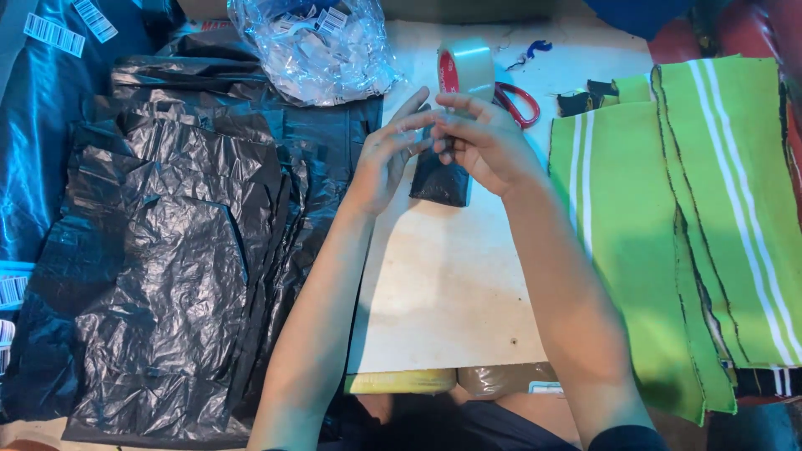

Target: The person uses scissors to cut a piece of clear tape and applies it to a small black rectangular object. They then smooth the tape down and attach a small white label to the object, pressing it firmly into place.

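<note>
Both my hands meet above the pale tabletop (443,276) on a small black plastic-wrapped packet (440,179). My right hand (483,144) grips the packet's top from the right. My left hand (388,150) touches its upper left edge with fingers stretched out. Just behind the hands stands a roll of clear tape (466,68) with a red core.
A heap of black plastic bags (184,250) covers the left side. A clear bag of labels (313,46) lies at the back. Red-handled scissors (520,102) rest behind my right hand. Green cloth pieces with white stripes (710,217) are stacked on the right.
</note>
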